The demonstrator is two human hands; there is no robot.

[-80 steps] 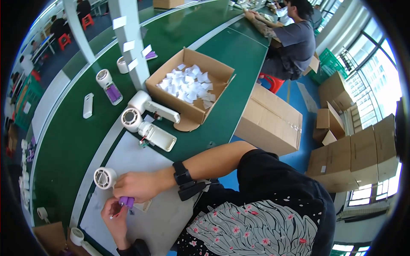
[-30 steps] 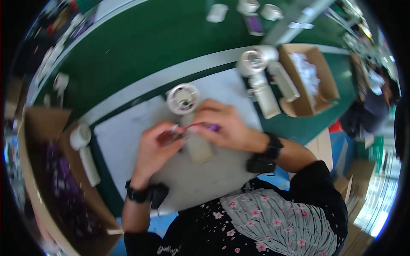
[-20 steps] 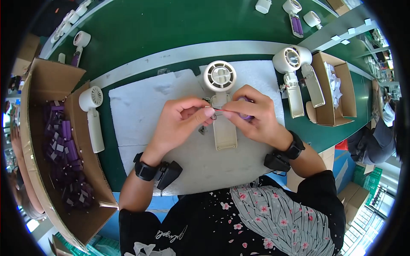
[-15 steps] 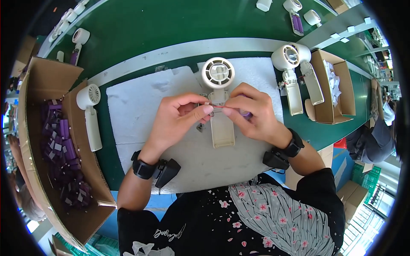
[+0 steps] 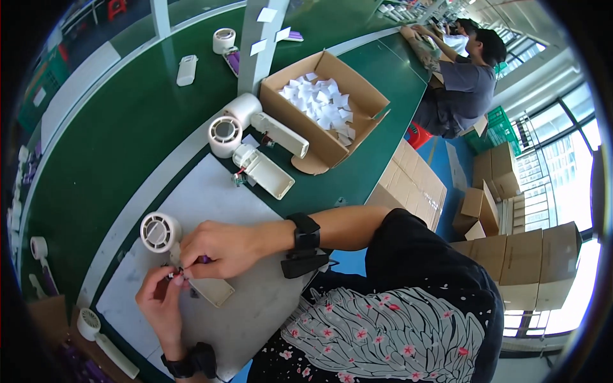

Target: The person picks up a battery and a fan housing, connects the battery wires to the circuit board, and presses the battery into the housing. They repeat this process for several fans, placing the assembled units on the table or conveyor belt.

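Note:
A white handheld fan lies on the pale mat, its hollow handle uncovered and pointing toward me. Over the neck of the fan both my hands meet, fingertips almost touching. My left hand is closed in a pinch on thin wiring, whose end is too small to make out. Also pinching there, my right hand has a purple battery cell tucked in its fingers, mostly hidden. A small dark part beside the handle is partly covered by my fingers.
Two more opened fans lie beyond the mat, by a cardboard box of white paper pieces. A grey post rises behind them. At lower left are another fan and purple cells. A co-worker sits farther along.
My view has swung to the right, so the paper box and the co-worker show more fully. Both hands stay together over the fan, still pinching.

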